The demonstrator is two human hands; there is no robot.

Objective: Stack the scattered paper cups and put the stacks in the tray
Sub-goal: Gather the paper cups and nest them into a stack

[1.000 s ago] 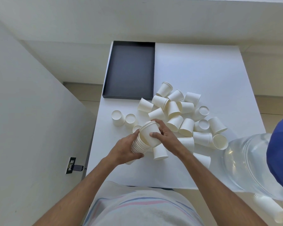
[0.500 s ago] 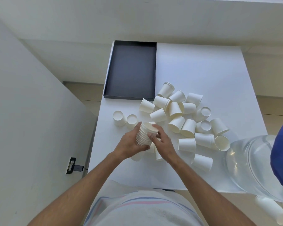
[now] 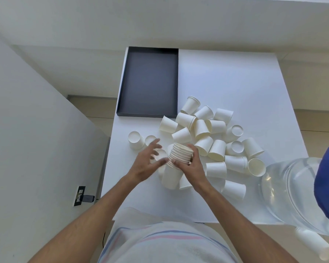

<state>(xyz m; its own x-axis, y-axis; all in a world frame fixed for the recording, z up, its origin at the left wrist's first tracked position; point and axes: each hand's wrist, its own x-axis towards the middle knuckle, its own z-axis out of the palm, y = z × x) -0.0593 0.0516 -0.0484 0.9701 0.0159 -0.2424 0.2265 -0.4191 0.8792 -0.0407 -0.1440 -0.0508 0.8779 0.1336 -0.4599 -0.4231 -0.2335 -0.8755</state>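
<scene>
Fingers: right hand (image 3: 193,168) grips cup stack (image 3: 176,166) | left hand (image 3: 147,164) beside

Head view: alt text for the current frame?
A person's right hand grips a stack of nested paper cups over a white table; the left hand is open beside it. Loose cups lie scattered right; a black tray holds nothing.

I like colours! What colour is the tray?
The tray is black, seen in the head view.

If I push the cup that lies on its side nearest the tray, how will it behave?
That paper cup would probably roll in a curve, since its body tapers. It looks thin and light, so it likely slides easily on the smooth table and dents if squeezed.
</scene>
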